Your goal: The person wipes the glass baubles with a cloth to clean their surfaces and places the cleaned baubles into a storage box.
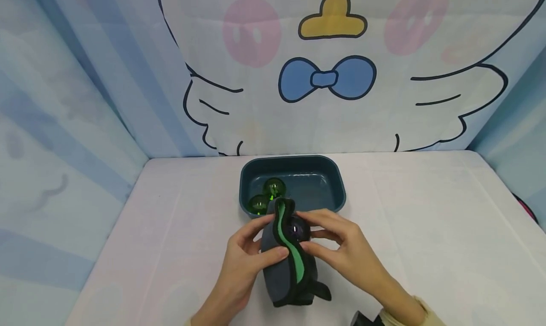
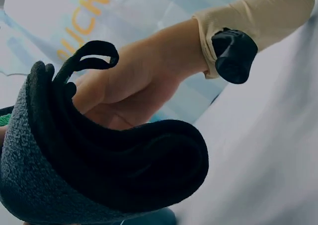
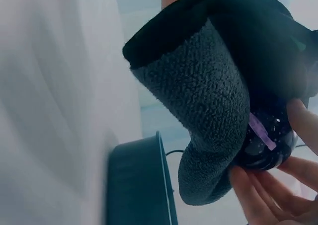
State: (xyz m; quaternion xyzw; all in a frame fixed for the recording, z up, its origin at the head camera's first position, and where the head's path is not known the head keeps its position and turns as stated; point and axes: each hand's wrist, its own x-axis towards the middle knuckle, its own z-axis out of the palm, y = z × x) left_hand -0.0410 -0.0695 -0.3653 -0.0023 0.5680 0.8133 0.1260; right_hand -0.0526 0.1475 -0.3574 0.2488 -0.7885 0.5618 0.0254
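My left hand [image 1: 245, 259] grips a soft grey fabric piece [image 1: 273, 274], thumb on its face. Black trim edges the fabric, and a green strip [image 1: 294, 257] runs along its upper side. Opposite it, my right hand [image 1: 345, 245] pinches a dark, shiny see-through ball [image 1: 300, 228] against the fabric. In the right wrist view, a purple strip shows inside the ball [image 3: 266, 135], and the fabric [image 3: 208, 91] covers part of it. The left wrist view shows the black trim rolled in thick folds, with a thin loop [image 2: 99, 48] standing out; most of the left hand's fingers are hidden there.
Just beyond the hands, a dark teal tray [image 1: 315, 184] stands on the white-covered table [image 1: 170, 231]. Two green see-through balls, one farther back [image 1: 274, 187] and one nearer [image 1: 258, 204], lie at its left end. Printed curtains [image 1: 324, 122] enclose the table's back and sides.
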